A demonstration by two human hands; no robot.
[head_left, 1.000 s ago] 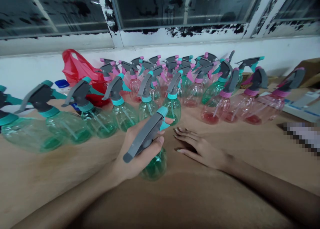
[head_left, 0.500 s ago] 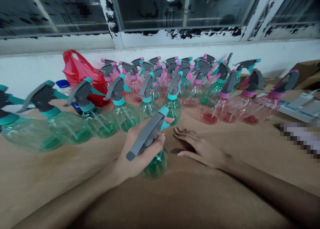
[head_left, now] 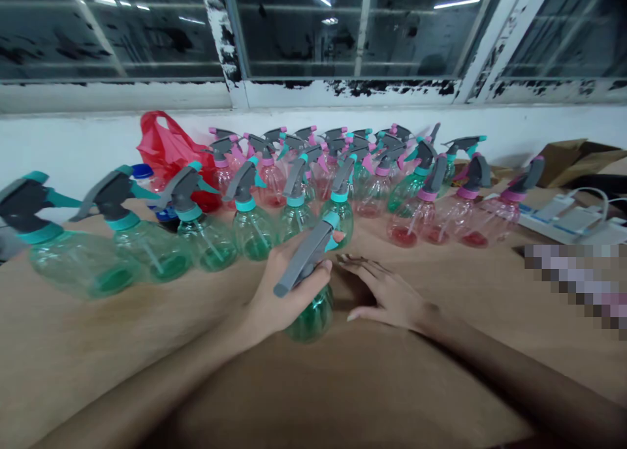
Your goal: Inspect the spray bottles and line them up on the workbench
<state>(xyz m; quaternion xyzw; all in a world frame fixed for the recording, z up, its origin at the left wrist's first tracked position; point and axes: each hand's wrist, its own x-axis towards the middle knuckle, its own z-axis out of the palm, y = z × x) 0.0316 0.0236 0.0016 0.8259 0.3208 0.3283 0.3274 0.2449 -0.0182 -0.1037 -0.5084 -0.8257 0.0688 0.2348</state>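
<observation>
My left hand [head_left: 289, 289] is closed round the neck of a green spray bottle [head_left: 311, 322] with a grey and teal trigger head. The bottle stands before me, its nozzle pointing away. To its right, my right hand [head_left: 389, 295] lies palm down on the wooden table [head_left: 416, 384], fingers spread, holding nothing. Just beyond the held bottle is another green spray bottle [head_left: 337, 207]. A row of similar green bottles [head_left: 206, 240] runs off to the left. Pink spray bottles [head_left: 411, 220] stand to the right, past my right hand.
More pink and green spray bottles crowd together by the white wall [head_left: 63, 136]. A red plastic bag [head_left: 169, 145] and a blue-capped bottle [head_left: 143, 172] sit behind the left row. On the right are a white power strip [head_left: 553, 220] and a brown cardboard piece [head_left: 573, 162].
The camera view has shifted, so the scene sits lower and more of the window shows. My left hand still grips the green bottle; my right hand remains flat on the table.
</observation>
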